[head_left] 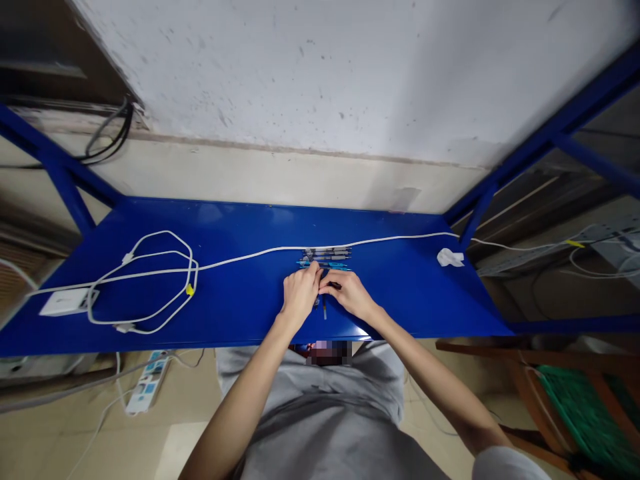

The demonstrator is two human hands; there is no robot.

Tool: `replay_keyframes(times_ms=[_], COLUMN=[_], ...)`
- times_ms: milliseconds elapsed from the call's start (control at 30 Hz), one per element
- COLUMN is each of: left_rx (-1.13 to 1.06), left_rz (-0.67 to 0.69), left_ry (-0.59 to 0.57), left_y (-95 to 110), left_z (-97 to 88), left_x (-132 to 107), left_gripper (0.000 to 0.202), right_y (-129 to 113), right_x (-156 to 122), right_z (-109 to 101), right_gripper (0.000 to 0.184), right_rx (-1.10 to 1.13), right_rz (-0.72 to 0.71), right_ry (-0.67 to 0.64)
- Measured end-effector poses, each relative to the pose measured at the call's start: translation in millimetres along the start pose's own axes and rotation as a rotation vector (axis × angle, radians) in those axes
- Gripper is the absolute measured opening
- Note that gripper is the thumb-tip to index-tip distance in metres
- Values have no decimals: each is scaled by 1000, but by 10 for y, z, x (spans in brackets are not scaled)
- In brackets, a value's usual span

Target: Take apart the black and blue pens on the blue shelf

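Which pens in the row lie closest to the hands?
The blue pens, right at the left hand; the grey pens lie farther back, beside the white cable.

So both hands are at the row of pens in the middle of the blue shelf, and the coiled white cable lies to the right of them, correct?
Not quite. The head view shows the coiled white cable to the left of the hands, not the right. The rest holds: the left hand and right hand are at the row of pens in the middle of the blue shelf.
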State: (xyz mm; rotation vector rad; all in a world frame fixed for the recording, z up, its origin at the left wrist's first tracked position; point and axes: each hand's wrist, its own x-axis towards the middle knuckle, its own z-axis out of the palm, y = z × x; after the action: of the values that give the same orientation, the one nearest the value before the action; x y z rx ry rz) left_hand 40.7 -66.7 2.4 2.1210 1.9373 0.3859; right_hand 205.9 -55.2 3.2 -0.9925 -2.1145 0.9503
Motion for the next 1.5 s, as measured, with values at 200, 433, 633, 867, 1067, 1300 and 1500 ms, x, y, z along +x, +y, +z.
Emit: replay_keyframes(times_ms=[200,433,633,867,1067,1300,1500], left_rx=[-33,44,81,47,36,-8,-44], left_rz=[4,52,54,6,1,-25,-37], left_ry=[13,-12,0,19,31,59,61], left_y=[-34,40,75,67,57,18,-2], left_z=[22,-34,-51,-55,-51,-18,7], left_x=[-6,-38,-61,-76,-81,-62,-48], left_gripper=[25,32,39,38,34,30,27], right_y=[37,26,-36,-131,-124,8,166], right_x=[-58,-277,-286,-221,-202,-105,-34], right_z=[-8,-121,-32,-5,-57,-275,-245], right_gripper=[16,40,50,29,22,21,11], right_rx=[7,177,-54,-220,-239,-244,-506], right_rz=[34,246,225,253,241,226,121], right_ry=[21,171,145,152,158,196,140])
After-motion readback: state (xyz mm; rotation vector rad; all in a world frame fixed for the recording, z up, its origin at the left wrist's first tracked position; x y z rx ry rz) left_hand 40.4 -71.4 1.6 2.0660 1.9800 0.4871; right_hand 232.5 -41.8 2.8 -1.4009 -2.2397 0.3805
